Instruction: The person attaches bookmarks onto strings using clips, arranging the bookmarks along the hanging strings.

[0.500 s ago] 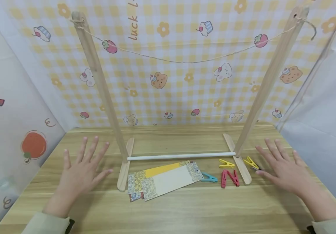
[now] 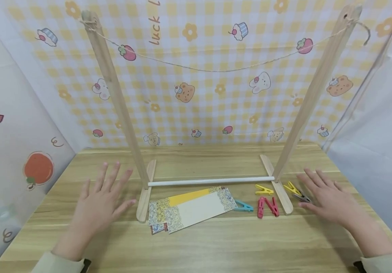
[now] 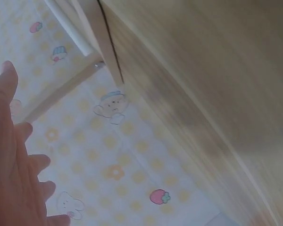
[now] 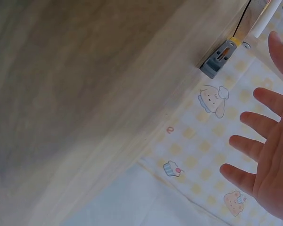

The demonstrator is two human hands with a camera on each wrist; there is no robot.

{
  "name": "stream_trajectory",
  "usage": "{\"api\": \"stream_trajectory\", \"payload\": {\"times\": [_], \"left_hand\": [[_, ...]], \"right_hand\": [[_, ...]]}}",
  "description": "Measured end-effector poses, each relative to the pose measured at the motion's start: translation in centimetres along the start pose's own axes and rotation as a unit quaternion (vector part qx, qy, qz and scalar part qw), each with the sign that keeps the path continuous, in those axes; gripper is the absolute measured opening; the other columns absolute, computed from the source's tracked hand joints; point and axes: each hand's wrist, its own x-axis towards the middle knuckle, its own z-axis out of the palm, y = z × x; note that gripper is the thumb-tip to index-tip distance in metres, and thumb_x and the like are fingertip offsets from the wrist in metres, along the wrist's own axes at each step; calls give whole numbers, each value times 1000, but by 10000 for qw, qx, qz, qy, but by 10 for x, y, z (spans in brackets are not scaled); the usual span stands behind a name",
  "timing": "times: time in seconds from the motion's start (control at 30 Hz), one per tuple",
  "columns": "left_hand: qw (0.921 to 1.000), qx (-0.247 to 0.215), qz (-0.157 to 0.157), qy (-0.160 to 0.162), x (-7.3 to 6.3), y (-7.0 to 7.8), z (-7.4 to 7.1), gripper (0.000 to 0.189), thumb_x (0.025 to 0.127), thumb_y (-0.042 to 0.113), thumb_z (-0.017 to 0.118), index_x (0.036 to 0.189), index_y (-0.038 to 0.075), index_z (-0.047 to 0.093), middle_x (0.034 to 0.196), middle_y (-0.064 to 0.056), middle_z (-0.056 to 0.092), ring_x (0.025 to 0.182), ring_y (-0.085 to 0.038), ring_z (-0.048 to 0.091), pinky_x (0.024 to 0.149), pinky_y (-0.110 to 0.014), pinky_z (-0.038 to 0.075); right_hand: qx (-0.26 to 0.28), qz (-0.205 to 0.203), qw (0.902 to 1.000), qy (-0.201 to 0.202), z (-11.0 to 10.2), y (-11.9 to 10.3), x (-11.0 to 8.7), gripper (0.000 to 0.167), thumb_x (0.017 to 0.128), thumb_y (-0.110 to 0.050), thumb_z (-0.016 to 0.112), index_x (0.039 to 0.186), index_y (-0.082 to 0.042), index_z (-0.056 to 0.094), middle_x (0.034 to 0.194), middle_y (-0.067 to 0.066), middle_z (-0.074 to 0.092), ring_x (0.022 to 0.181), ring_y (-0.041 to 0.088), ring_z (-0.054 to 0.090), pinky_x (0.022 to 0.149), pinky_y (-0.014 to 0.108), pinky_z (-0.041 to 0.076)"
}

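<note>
My left hand (image 2: 98, 208) is spread with straight fingers, left of a wooden stand (image 2: 124, 102), holding nothing. In the left wrist view its fingers (image 3: 37, 162) appear above the tabletop. My right hand (image 2: 332, 201), also spread and holding nothing, is just right of a grey clothespin (image 2: 301, 198) and a yellow clothespin (image 2: 292, 187). The right wrist view shows the grey clothespin apart from the fingers (image 4: 257, 125). Between the hands lie overlapping cards: a white card (image 2: 199, 212) on a yellow card (image 2: 189, 197), with others partly hidden beneath.
A string (image 2: 213, 71) sags between the stand's two posts, above a white crossbar (image 2: 213, 181). Beside the cards lie a teal clothespin (image 2: 244, 206), another yellow clothespin (image 2: 263, 189) and two red clothespins (image 2: 261, 207). A checked cloth (image 2: 209, 113) hangs behind the wooden table (image 2: 202, 250).
My left hand has shifted slightly right and nearer to me. The right hand has shifted a little toward me, and more of the grey clothespin shows. Cards and stand stay put.
</note>
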Motion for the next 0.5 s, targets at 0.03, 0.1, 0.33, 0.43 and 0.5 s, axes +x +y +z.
{"api": "stream_trajectory", "payload": {"times": [0.03,0.1,0.33,0.43,0.5], "left_hand": [[10000,-21,21,21,-1,2,-1,83,96,59,52,161,31,8,169,-4,-4,155,-28,-13,110,-77,15],[9999,-94,61,65,-2,8,-3,82,95,61,52,160,30,13,169,-5,2,156,-28,-10,108,-76,19],[9995,-269,171,-16,-3,23,-6,78,94,62,53,158,29,23,168,-7,14,155,-36,6,107,-75,25],[9992,-318,208,-124,-3,29,-6,77,94,61,54,158,29,26,166,-9,20,153,-40,15,107,-75,27],[9991,-288,244,-168,-2,33,-5,77,93,61,55,157,27,28,165,-10,24,151,-42,19,106,-74,29]], "right_hand": [[24,8,10000,-36,0,0,1,87,89,-55,66,155,-10,30,161,23,26,145,53,21,99,79,29],[70,19,9999,-78,-1,-1,2,85,89,-55,66,153,-9,33,158,24,30,140,54,28,95,80,32],[181,47,9997,-183,0,-1,5,84,89,-56,66,151,-7,37,153,26,36,133,55,36,83,82,37],[264,82,9991,-320,0,-1,6,85,88,-56,67,150,-6,38,151,27,38,131,56,37,82,81,39],[296,77,9988,-379,0,0,7,85,88,-55,68,150,-5,39,150,28,40,129,57,39,80,80,40]]}}
